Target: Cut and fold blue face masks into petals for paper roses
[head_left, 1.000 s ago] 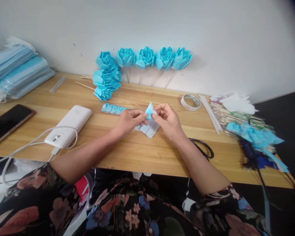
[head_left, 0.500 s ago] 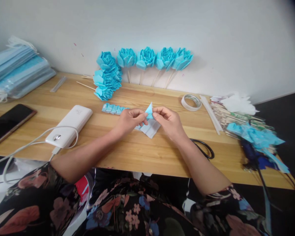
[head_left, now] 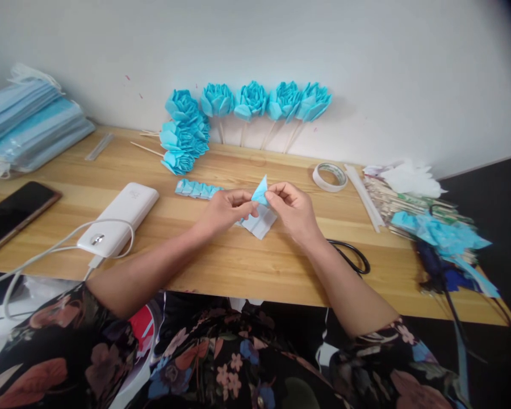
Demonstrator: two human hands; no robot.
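Both hands meet over the middle of the wooden table (head_left: 238, 267). My left hand (head_left: 225, 209) and my right hand (head_left: 293, 209) pinch a small folded piece of blue mask fabric (head_left: 261, 195), its pointed tip sticking up between the fingertips. Under the hands lies a pale stack of cut fabric pieces (head_left: 259, 221). A row of folded blue pieces (head_left: 196, 188) lies just left of my left hand.
Finished blue fabric flowers on sticks (head_left: 251, 101) lean on the wall, more lie in a pile (head_left: 183, 142). A tape roll (head_left: 330, 176), sticks and blue scraps (head_left: 443, 236) sit right; scissors (head_left: 353, 255) near my right wrist. A power bank (head_left: 119, 218), phone (head_left: 12, 213) and mask stack (head_left: 29, 125) lie left.
My fingers have worked the blue piece slightly, closing tighter on it; its tip now points up more sharply. Hands stay in the same place.
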